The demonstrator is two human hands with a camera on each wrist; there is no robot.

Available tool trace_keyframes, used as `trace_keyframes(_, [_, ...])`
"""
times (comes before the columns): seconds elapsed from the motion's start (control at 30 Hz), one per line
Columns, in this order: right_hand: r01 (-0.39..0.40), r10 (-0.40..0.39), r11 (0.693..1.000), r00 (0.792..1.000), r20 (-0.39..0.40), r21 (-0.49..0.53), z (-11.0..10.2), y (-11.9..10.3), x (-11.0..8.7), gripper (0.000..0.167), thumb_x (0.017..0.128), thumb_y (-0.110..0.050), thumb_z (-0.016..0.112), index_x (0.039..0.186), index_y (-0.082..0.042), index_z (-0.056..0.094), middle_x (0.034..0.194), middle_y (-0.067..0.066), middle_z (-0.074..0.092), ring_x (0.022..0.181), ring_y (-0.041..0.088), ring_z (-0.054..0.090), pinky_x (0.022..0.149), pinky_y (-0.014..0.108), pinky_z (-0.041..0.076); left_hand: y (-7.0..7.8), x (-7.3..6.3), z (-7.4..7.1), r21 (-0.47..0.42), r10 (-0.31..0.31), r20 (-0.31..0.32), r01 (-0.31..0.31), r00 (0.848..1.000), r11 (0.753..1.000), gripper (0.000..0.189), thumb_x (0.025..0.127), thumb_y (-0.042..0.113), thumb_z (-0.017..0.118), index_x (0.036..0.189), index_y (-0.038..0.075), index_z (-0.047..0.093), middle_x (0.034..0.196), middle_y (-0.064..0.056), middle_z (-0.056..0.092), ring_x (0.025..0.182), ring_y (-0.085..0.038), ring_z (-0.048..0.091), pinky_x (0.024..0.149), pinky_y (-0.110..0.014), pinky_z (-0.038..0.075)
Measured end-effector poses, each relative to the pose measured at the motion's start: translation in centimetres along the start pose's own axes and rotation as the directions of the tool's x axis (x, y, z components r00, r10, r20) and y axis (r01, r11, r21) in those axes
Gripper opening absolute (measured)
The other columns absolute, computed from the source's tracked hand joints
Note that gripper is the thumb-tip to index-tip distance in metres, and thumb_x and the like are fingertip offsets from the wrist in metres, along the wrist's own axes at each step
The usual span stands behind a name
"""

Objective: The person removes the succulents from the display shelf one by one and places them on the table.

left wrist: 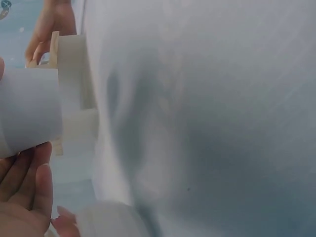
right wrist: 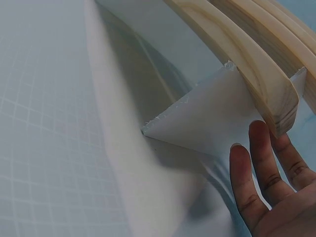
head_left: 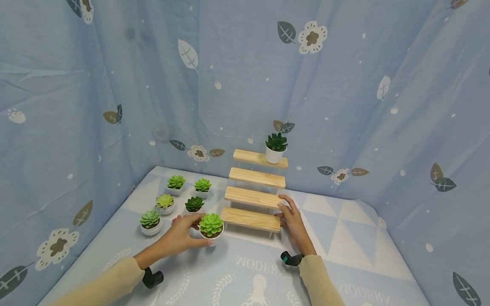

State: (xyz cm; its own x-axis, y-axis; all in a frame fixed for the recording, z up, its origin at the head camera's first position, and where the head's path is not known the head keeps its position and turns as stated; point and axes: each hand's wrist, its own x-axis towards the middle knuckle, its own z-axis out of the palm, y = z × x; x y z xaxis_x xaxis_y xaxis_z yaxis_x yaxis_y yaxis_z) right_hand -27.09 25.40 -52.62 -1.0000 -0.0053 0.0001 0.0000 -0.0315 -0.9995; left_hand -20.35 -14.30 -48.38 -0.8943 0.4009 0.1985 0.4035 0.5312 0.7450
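Observation:
My left hand [head_left: 179, 235] grips a white pot with a bright green succulent [head_left: 211, 225] between thumb and fingers, just left of the lowest step of the wooden shelf stand [head_left: 250, 219]. In the left wrist view, the smooth white pot [left wrist: 30, 111] is held on its side walls above the cloth. My right hand [head_left: 294, 222] rests against the stand's right end, its fingertips touching the wooden step ends. Seen from the right wrist, the fingers [right wrist: 264, 168] are only slightly bent beside a step's rounded end [right wrist: 282, 116]. A dark green succulent in a white pot [head_left: 274, 154] stands on the top step.
Left of the stand, several small potted succulents stand on the patterned tablecloth, among them a dark green one [head_left: 194, 205] close behind my left hand and a pale green one [head_left: 150, 222] at the near left. A blue curtain [head_left: 237, 85] surrounds the table.

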Motion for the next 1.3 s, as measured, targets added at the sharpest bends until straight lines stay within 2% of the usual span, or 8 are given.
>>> trace_keyframes(0.13, [0.007, -0.007, 1.000, 1.000, 0.001, -0.007, 0.0, -0.1, 0.0, 0.053, 0.095, -0.054, 0.070, 0.143, -0.038, 0.055, 0.130, 0.014, 0.059, 0.100, 0.028, 0.065, 0.074, 0.036, 0.056, -0.3, -0.1, 0.4, 0.004, 0.041, 0.016, -0.041, 0.999, 0.999, 0.080, 0.075, 0.054, 0.090, 0.138, 0.012, 0.063, 0.119, 0.007, 0.069, 0.099, -0.012, 0.066, 0.088, -0.045, 0.056])
trace_keyframes(0.27, [0.003, -0.003, 1.000, 1.000, 0.001, -0.010, 0.0, 0.0, -0.1, 0.051, 0.096, -0.053, 0.069, 0.143, -0.038, 0.055, 0.130, 0.013, 0.059, 0.099, 0.027, 0.065, 0.073, 0.036, 0.056, -0.4, -0.4, 0.7, 0.005, 0.038, 0.041, -0.038, 0.998, 0.999, 0.081, 0.075, 0.056, 0.089, 0.137, 0.011, 0.063, 0.116, 0.008, 0.069, 0.100, -0.013, 0.067, 0.088, -0.044, 0.056])
trace_keyframes(0.47, [0.005, -0.005, 1.000, 1.000, 0.001, -0.006, 0.0, 0.1, 0.0, 0.049, 0.096, -0.053, 0.069, 0.141, -0.040, 0.056, 0.129, 0.013, 0.059, 0.100, 0.027, 0.065, 0.073, 0.034, 0.055, -0.4, -0.7, 1.1, -0.002, 0.019, 0.042, -0.019, 0.999, 1.000, 0.085, 0.075, 0.054, 0.090, 0.139, 0.006, 0.061, 0.120, 0.002, 0.069, 0.102, -0.016, 0.068, 0.089, -0.045, 0.056])
trace_keyframes(0.77, [0.003, -0.003, 1.000, 1.000, -0.001, -0.006, 0.0, 0.1, 0.1, 0.051, 0.095, -0.054, 0.070, 0.142, -0.039, 0.055, 0.130, 0.013, 0.059, 0.101, 0.028, 0.065, 0.074, 0.036, 0.056, -0.6, -0.9, 1.3, -0.003, 0.032, 0.091, -0.031, 0.995, 1.000, 0.078, 0.078, 0.050, 0.089, 0.136, 0.007, 0.062, 0.120, 0.003, 0.069, 0.102, -0.014, 0.068, 0.089, -0.042, 0.057])
trace_keyframes(1.0, [-0.003, 0.003, 1.000, 1.000, -0.001, -0.002, 0.0, 0.0, 0.0, 0.052, 0.094, -0.054, 0.071, 0.142, -0.040, 0.055, 0.131, 0.013, 0.058, 0.102, 0.029, 0.064, 0.075, 0.036, 0.056, -0.6, -1.0, 1.3, -0.012, -0.004, 0.114, 0.005, 0.993, 1.000, 0.078, 0.078, 0.047, 0.090, 0.138, 0.008, 0.060, 0.122, 0.003, 0.067, 0.105, -0.015, 0.067, 0.091, -0.043, 0.056])
trace_keyframes(1.3, [0.004, -0.004, 1.000, 1.000, 0.007, -0.003, 0.0, 0.0, 0.0, 0.054, 0.095, -0.054, 0.070, 0.144, -0.038, 0.054, 0.131, 0.013, 0.058, 0.102, 0.030, 0.064, 0.076, 0.037, 0.056, -0.7, -1.3, 1.5, -0.007, -0.030, 0.119, 0.031, 0.992, 0.999, 0.082, 0.078, 0.047, 0.090, 0.140, 0.003, 0.058, 0.127, -0.003, 0.067, 0.110, -0.021, 0.067, 0.094, -0.048, 0.054])
